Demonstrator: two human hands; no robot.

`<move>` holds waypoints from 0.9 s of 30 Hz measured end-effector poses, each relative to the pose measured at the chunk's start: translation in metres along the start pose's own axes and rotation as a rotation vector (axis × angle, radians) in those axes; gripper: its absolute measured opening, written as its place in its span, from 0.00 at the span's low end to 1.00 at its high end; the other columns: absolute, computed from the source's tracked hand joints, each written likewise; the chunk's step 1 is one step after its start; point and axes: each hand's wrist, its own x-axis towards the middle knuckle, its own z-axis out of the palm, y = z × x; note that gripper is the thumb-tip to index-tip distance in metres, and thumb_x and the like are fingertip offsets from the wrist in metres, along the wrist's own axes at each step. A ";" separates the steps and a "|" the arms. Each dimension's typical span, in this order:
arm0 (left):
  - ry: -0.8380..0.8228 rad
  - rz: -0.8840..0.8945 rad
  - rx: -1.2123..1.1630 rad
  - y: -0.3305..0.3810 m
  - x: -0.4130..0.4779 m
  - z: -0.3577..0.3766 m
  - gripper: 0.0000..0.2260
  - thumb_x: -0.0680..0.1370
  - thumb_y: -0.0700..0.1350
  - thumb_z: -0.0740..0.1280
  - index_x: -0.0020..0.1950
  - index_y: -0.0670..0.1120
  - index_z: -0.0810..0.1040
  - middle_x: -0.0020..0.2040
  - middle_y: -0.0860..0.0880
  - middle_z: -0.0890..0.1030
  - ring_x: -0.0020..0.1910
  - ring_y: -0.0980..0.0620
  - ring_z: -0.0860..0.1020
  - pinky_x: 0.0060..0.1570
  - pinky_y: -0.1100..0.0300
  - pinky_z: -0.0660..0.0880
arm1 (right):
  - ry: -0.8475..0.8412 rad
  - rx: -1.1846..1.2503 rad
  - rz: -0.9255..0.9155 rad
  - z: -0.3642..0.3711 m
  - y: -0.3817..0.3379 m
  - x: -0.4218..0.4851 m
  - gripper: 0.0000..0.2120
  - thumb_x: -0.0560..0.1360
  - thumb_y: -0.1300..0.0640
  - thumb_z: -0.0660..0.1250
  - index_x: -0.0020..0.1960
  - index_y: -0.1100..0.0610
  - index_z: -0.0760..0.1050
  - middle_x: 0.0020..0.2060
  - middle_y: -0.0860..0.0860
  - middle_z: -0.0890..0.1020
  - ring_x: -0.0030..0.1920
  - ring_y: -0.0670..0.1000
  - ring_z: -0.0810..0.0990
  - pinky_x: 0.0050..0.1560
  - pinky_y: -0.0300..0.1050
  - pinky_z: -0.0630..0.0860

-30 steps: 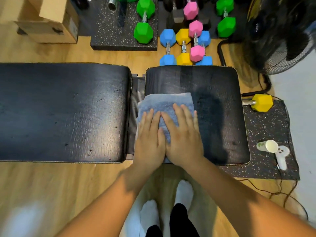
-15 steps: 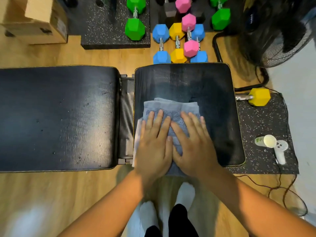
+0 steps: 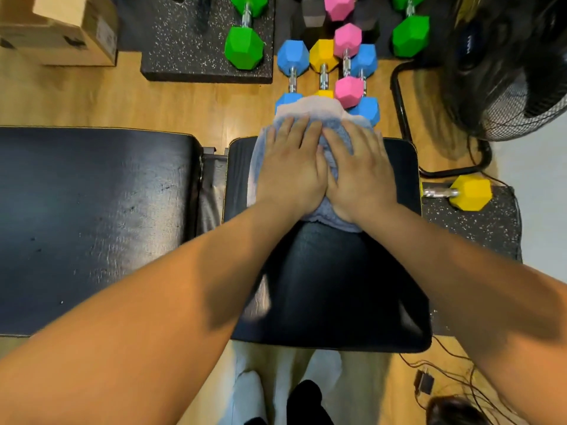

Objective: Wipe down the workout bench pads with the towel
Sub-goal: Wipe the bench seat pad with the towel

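A folded blue-grey towel (image 3: 310, 115) lies on the far part of the small black seat pad (image 3: 331, 286), and its front edge hangs over the pad's far rim. My left hand (image 3: 291, 167) and my right hand (image 3: 359, 170) press flat on the towel side by side, thumbs touching. The long black back pad (image 3: 92, 216) stretches to the left, split from the seat pad by a narrow hinge gap (image 3: 211, 185). The back pad's skin looks cracked and speckled.
Coloured hex dumbbells (image 3: 325, 56) stand on the floor just beyond the seat pad. A yellow dumbbell (image 3: 466, 193) lies on a speckled mat to the right. A black fan (image 3: 515, 62) is at far right, a cardboard box (image 3: 61, 29) at far left. Cables (image 3: 441, 375) trail near my feet.
Both hands have pushed the towel away from me, from the near edge of the seat pad to its far edge. The near part of the pad now shows bare.
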 end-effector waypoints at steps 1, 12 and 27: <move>0.030 0.010 0.019 0.000 0.009 0.002 0.21 0.80 0.48 0.51 0.67 0.43 0.74 0.66 0.44 0.76 0.67 0.44 0.71 0.70 0.46 0.60 | 0.002 0.011 -0.007 0.000 0.005 0.010 0.21 0.80 0.46 0.55 0.69 0.54 0.70 0.65 0.59 0.74 0.66 0.60 0.70 0.69 0.61 0.62; -0.021 -0.118 0.022 0.005 0.053 -0.001 0.15 0.81 0.50 0.50 0.52 0.45 0.75 0.47 0.44 0.80 0.45 0.42 0.77 0.42 0.51 0.69 | -0.167 0.031 -0.033 -0.007 0.025 0.058 0.20 0.78 0.43 0.55 0.67 0.47 0.68 0.51 0.57 0.80 0.47 0.62 0.78 0.41 0.51 0.70; -0.126 -0.068 -0.087 -0.015 0.058 -0.011 0.14 0.82 0.48 0.52 0.52 0.44 0.75 0.49 0.43 0.81 0.46 0.43 0.77 0.40 0.53 0.65 | -0.222 0.070 0.117 -0.004 0.006 0.065 0.17 0.78 0.41 0.54 0.60 0.45 0.74 0.48 0.55 0.81 0.47 0.59 0.78 0.44 0.47 0.71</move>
